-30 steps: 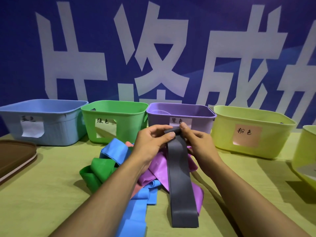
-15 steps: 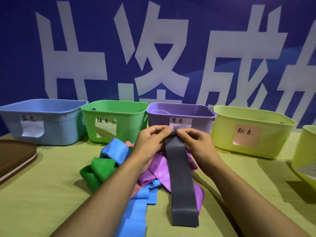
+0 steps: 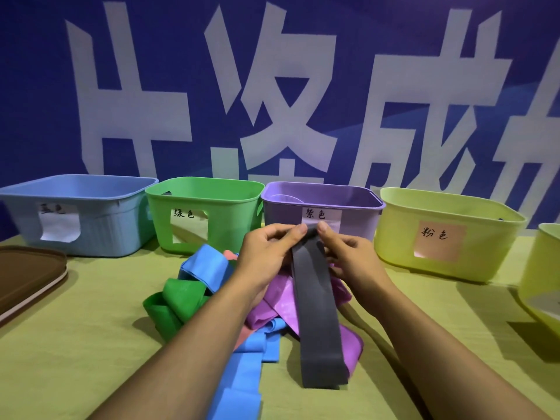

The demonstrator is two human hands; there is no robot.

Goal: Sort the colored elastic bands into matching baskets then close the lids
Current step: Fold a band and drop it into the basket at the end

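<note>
— Grey band [image 3: 318, 316]: who has it?

— Both hands. The left hand [image 3: 266, 253] and the right hand [image 3: 348, 256] pinch its top end between thumbs and curled fingers, thumb tips almost touching, just in front of the purple basket [image 3: 357, 225]. The band hangs down over the pile, its lower end lying on the yellow-green tablecloth [image 3: 75, 344].

— What is in the pile?

— A green band [image 3: 175, 301] on the left, a blue band [image 3: 203, 265] behind it with more blue running toward the near edge, a purple band [image 3: 281, 298] under the grey one, and a bit of pink band [image 3: 247, 334] showing between them.

— And the baskets, counted?

— Five in a row at the far edge, all without lids: a blue basket [image 3: 100, 225], a green basket [image 3: 224, 219], the purple one, a yellow-green basket [image 3: 485, 237] with a pink label, and a second yellow-green basket [image 3: 542, 283] cut off at the right edge. Each of the first four carries one handwritten label.

— Free room?

— Bare cloth lies left and right of the pile. One brown lid [image 3: 27, 274] lies flat at the left edge.
</note>
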